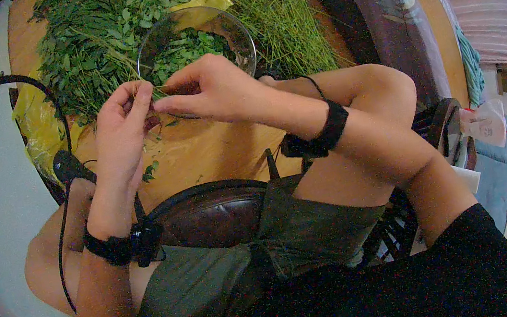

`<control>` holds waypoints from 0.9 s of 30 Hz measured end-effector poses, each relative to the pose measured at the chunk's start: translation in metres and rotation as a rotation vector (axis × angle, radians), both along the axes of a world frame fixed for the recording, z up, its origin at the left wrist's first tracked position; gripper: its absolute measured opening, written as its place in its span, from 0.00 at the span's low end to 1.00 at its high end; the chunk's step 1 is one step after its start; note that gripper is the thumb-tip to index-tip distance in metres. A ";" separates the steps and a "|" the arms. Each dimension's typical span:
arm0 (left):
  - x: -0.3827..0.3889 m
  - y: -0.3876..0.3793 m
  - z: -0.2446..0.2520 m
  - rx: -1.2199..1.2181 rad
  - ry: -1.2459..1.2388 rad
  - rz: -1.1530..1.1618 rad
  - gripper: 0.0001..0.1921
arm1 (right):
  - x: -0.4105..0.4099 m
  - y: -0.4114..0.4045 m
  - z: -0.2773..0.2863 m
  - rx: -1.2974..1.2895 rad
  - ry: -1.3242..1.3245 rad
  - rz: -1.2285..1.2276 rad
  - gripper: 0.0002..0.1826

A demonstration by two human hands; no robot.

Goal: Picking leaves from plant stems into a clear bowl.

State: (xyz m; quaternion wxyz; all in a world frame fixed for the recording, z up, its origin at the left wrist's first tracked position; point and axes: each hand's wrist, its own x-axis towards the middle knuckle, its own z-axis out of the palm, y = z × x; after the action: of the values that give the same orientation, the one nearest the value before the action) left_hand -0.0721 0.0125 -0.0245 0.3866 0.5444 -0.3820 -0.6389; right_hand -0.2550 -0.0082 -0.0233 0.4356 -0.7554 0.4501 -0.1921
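My left hand (125, 123) pinches a thin green stem between thumb and fingers, above the near edge of a large leafy heap. Close on its right, my right hand (208, 89) has thumb and forefinger at the same stem, in front of a round bowl (243, 37) with a shiny rim. Loose green leaves (191, 52) lie in the bowl. Behind my left hand the heap of leafy green stems (86, 60) rests partly on yellow plastic. Right of the bowl is a pile of thin, mostly bare stems (284, 16). My right fingertips partly hide the stem.
Yellow plastic sheeting (34, 122) hangs over the left edge of the wooden table (213, 150). A few small leaves (150, 171) lie near its front. A black cable (56, 104) curves along the left. A brown leather seat (212, 214) shows between my legs.
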 end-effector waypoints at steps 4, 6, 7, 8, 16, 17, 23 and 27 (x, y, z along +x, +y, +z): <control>-0.009 0.003 0.005 0.010 0.049 0.057 0.09 | 0.009 0.001 -0.005 0.070 -0.183 -0.204 0.16; -0.011 0.002 0.006 0.000 0.070 0.047 0.09 | 0.007 -0.002 -0.007 0.028 -0.239 -0.274 0.16; -0.012 0.001 0.007 0.001 0.104 0.045 0.09 | 0.006 -0.003 -0.007 0.019 -0.260 -0.264 0.15; -0.013 0.001 0.007 -0.010 0.089 0.037 0.09 | 0.006 -0.004 -0.007 0.019 -0.279 -0.272 0.14; -0.015 -0.002 0.002 0.056 0.304 0.086 0.08 | 0.005 0.000 -0.002 -0.068 -0.227 -0.236 0.13; -0.015 -0.003 0.001 0.079 0.274 0.104 0.08 | 0.005 0.001 -0.002 -0.177 -0.198 -0.242 0.13; -0.010 -0.008 -0.002 0.066 0.359 0.112 0.07 | 0.011 0.003 -0.004 -0.199 -0.325 -0.312 0.14; -0.014 -0.004 -0.002 0.025 0.296 0.103 0.07 | 0.009 0.002 -0.006 0.077 -0.369 -0.257 0.14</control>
State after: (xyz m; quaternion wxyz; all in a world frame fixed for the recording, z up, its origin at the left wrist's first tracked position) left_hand -0.0860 0.0084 -0.0265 0.4639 0.4679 -0.2844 -0.6964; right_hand -0.2455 -0.0065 -0.0292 0.5111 -0.6269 0.4622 -0.3635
